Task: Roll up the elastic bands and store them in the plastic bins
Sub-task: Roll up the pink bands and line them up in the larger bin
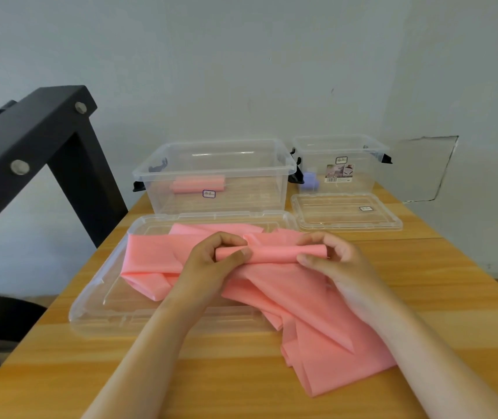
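Head view: left hand [211, 263] and right hand [333, 261], fingers [230, 239] clamped on a pink band [299, 300] barely rolled just before the big bin [256, 172], one pink roll [197, 184] already inside, so most rolling remains, I'd judge.
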Demonstrator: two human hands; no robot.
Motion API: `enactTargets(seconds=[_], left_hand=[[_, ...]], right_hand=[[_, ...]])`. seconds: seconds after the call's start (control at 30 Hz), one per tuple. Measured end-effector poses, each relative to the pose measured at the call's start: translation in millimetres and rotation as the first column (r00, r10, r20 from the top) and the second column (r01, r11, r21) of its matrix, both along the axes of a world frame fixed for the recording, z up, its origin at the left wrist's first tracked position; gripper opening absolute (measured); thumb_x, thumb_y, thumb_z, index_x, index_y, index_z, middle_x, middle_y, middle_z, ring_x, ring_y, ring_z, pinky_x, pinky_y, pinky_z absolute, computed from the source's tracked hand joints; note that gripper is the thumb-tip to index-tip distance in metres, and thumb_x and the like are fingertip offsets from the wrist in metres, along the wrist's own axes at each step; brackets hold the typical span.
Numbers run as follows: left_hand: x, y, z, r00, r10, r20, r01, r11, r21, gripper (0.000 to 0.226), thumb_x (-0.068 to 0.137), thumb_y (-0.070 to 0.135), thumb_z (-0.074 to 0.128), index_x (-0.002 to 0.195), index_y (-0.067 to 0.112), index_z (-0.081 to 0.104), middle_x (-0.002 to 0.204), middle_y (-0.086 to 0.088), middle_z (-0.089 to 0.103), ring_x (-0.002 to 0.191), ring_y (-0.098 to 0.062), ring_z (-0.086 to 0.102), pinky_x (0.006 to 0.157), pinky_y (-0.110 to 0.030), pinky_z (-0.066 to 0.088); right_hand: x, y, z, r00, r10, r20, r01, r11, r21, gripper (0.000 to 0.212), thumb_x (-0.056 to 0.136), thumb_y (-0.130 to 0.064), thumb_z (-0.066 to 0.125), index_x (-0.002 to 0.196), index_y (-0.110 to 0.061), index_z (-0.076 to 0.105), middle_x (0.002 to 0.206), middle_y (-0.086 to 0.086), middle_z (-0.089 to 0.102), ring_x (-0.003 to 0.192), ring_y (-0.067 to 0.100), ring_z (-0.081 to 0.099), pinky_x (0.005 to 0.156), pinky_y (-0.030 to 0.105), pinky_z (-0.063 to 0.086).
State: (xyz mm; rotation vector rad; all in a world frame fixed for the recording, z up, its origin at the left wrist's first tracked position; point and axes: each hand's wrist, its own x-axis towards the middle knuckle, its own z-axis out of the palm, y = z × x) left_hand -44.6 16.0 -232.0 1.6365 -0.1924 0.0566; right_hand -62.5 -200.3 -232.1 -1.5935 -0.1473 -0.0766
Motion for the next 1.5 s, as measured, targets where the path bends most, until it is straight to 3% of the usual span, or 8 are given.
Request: enactTargets(seconds=[0.33, 0.5, 0.7, 0.87, 1.17, 1.27, 1.37, 1.5], left_hand=[[-2.2, -2.2, 1.5, 0.997, -0.070, 0.036, 0.072, 0.994, -0.078, 0.012, 0.084, 0.003, 0.068, 0.085, 0.014, 0.064, 0.090, -0.002, 0.068, 0.068, -0.006, 0.056, 0.057, -0.014, 0.043], [-2.2, -1.7, 0.9, 0.999, -0.050, 0.015, 0.051, 0.995, -0.088, 0.010, 0.085, 0.005, 0.068, 0.086, 0.015, 0.065, 0.092, -0.005, 0.068, 0.075, -0.016, 0.055, 0.061, -0.022, 0.044], [-3.0, -0.8, 1.5, 1.000, -0.018, 0.007, 0.019, 0.993, -0.116, 0.011, 0.086, 0.008, 0.068, 0.083, 0.018, 0.067, 0.088, -0.003, 0.068, 0.078, -0.022, 0.054, 0.065, -0.032, 0.041], [-3.7, -1.0, 2.8, 1.000, -0.017, -0.008, 0.015, 0.990, -0.140, 0.013, 0.085, 0.007, 0.068, 0.081, 0.019, 0.067, 0.085, -0.001, 0.068, 0.080, -0.022, 0.057, 0.072, -0.035, 0.043], [-4.4, -0.7, 5.6, 0.997, -0.067, -0.037, 0.057, 0.974, -0.218, 0.019, 0.070, 0.014, 0.075, 0.084, 0.018, 0.063, 0.089, -0.002, 0.070, 0.080, -0.016, 0.061, 0.071, -0.028, 0.050], [-6.6, -1.9, 8.4, 0.992, -0.111, -0.066, 0.089, 0.955, -0.283, 0.029, 0.070, 0.005, 0.074, 0.094, 0.016, 0.062, 0.083, 0.000, 0.069, 0.069, -0.010, 0.061, 0.061, -0.018, 0.051], [-7.9, -3.6, 8.6, 0.994, -0.075, -0.081, 0.061, 0.985, -0.160, 0.021, 0.081, 0.003, 0.070, 0.098, 0.014, 0.064, 0.065, 0.011, 0.062, 0.054, -0.002, 0.054, 0.049, -0.011, 0.042], [-6.6, -4.0, 6.2, 0.991, 0.012, 0.133, -0.027, 0.994, 0.109, 0.006, 0.085, 0.016, 0.071, 0.091, 0.014, 0.067, 0.077, 0.018, 0.066, 0.069, 0.004, 0.057, 0.060, -0.009, 0.042]], right_hand=[[3.9, -0.6, -0.3, 0.998, -0.064, -0.025, 0.066, 0.996, 0.060, 0.020, 0.088, -0.016, 0.065, 0.071, -0.025, 0.070, 0.072, -0.011, 0.061, 0.070, 0.005, 0.053, 0.061, 0.023, 0.037], [3.2, -1.5, -0.5, 0.998, -0.050, 0.028, 0.050, 0.999, 0.002, 0.015, 0.088, -0.014, 0.066, 0.078, -0.024, 0.069, 0.065, -0.017, 0.058, 0.066, 0.003, 0.051, 0.065, 0.024, 0.036], [1.8, -0.8, 1.2, 0.999, -0.015, 0.031, 0.015, 1.000, 0.009, 0.007, 0.080, -0.019, 0.074, 0.079, -0.026, 0.075, 0.081, -0.011, 0.068, 0.082, 0.009, 0.060, 0.076, 0.024, 0.043], [0.6, -1.4, 1.7, 0.999, 0.010, -0.053, -0.009, 1.000, 0.012, 0.018, 0.075, -0.015, 0.079, 0.092, -0.022, 0.075, 0.083, -0.005, 0.071, 0.080, 0.013, 0.066, 0.070, 0.025, 0.048], [-1.6, 0.7, 3.1, 0.998, -0.015, -0.061, 0.016, 1.000, 0.014, 0.013, 0.079, -0.018, 0.076, 0.091, -0.020, 0.073, 0.076, -0.009, 0.069, 0.073, 0.005, 0.065, 0.061, 0.019, 0.048], [-0.8, 1.1, 2.7, 0.998, -0.047, -0.030, 0.048, 0.998, 0.030, 0.014, 0.077, -0.017, 0.078, 0.089, -0.024, 0.072, 0.078, -0.010, 0.069, 0.076, 0.006, 0.066, 0.063, 0.022, 0.048], [-1.4, 0.9, 3.4, 0.999, -0.043, 0.015, 0.042, 0.997, 0.062, 0.011, 0.075, -0.017, 0.080, 0.082, -0.020, 0.072, 0.080, -0.005, 0.069, 0.079, 0.012, 0.065, 0.067, 0.025, 0.048], [-1.8, 1.6, 4.0, 0.999, -0.039, 0.035, 0.034, 0.993, 0.111, 0.019, 0.066, -0.025, 0.080, 0.079, -0.017, 0.069, 0.080, 0.004, 0.067, 0.077, 0.020, 0.063, 0.071, 0.032, 0.047]])
